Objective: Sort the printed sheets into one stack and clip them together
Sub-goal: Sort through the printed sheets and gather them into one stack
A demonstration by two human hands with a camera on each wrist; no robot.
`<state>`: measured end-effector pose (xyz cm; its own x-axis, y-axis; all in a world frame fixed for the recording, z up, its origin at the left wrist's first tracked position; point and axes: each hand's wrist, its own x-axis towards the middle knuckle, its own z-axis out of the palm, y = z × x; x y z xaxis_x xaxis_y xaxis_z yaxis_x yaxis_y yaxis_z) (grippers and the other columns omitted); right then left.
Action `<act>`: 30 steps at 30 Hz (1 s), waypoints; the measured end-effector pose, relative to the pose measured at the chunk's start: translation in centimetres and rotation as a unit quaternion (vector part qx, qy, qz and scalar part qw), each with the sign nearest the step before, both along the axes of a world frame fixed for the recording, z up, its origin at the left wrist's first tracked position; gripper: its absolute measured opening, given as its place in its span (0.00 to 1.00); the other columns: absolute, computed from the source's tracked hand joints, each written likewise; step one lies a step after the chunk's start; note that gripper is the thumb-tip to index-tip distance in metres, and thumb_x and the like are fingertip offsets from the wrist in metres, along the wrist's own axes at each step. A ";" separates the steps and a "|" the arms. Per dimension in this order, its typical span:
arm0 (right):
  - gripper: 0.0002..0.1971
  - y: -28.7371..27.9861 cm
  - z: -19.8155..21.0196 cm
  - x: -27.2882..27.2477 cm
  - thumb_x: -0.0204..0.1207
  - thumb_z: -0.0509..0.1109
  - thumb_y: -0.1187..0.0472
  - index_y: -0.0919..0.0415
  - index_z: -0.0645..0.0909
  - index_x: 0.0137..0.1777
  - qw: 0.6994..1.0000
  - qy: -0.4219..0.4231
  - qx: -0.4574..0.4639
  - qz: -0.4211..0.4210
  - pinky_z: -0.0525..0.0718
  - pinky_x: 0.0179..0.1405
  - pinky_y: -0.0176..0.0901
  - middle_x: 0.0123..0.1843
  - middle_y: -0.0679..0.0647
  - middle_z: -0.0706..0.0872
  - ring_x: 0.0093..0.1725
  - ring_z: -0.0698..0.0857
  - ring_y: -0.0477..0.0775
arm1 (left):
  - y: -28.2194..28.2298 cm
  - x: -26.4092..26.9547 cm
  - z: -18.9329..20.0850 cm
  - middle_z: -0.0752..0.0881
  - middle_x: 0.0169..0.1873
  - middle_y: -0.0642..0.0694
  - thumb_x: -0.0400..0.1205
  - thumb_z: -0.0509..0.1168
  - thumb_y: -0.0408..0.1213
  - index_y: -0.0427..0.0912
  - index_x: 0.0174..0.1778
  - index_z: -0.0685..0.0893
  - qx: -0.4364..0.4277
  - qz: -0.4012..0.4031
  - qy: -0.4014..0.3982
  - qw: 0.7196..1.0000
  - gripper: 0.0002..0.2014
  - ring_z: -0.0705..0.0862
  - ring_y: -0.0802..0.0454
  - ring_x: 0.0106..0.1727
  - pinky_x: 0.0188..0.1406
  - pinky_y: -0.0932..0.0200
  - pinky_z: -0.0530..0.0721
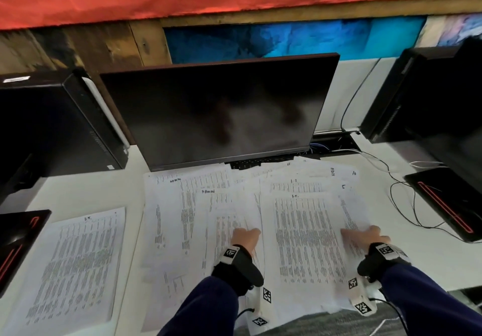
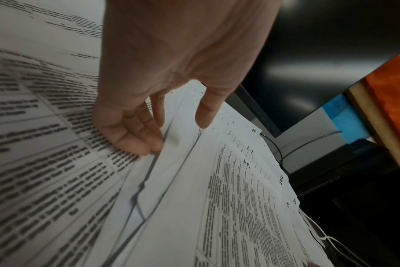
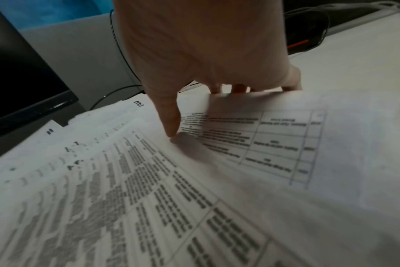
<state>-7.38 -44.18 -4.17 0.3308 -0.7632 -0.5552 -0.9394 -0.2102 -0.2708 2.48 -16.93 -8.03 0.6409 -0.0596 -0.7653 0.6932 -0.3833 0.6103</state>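
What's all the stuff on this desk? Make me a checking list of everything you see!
Surface: white desk.
Job's things: loose sheets fanned out unsorted; a separate sheet lies apart at left; no clip seen.
Clutter: nothing seen.
Hands: left hand fingers tucked under a sheet's edge; right hand pinches the top sheet.
Cables: black and white cables at right.
Surroundings: dark monitor, black computer boxes on both sides.

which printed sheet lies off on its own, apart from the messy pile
The sheet at far left, lying alone on the desk. The others overlap in the pile under both hands.
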 end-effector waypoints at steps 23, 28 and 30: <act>0.12 3.1 0.4 -0.4 0.78 0.61 0.65 0.68 0.74 0.59 0.992 -0.125 -0.016 -0.009 0.73 0.52 0.48 0.56 0.70 0.81 0.56 0.81 0.70 | 1.4 -1.7 -2.0 0.84 0.62 0.38 0.68 0.62 0.31 0.49 0.62 0.77 -0.114 -0.026 -0.118 0.986 0.25 0.85 0.41 0.59 0.62 0.38 0.83; 0.21 7.1 0.1 0.4 0.82 0.53 0.65 0.65 0.69 0.75 0.988 -0.142 0.052 -0.023 0.74 0.62 0.45 0.72 0.65 0.75 0.65 0.78 0.56 | 7.5 -1.6 3.6 0.70 0.75 0.39 0.81 0.57 0.27 0.36 0.81 0.59 -0.024 0.039 -0.093 0.995 0.30 0.70 0.40 0.75 0.74 0.49 0.69; 0.22 9.6 1.0 0.6 0.83 0.53 0.67 0.66 0.62 0.77 0.986 -0.155 0.053 -0.031 0.74 0.65 0.55 0.72 0.68 0.72 0.66 0.76 0.67 | 9.4 -1.5 3.2 0.60 0.81 0.39 0.83 0.60 0.35 0.37 0.83 0.49 -0.014 0.074 -0.072 0.995 0.35 0.62 0.40 0.80 0.77 0.48 0.62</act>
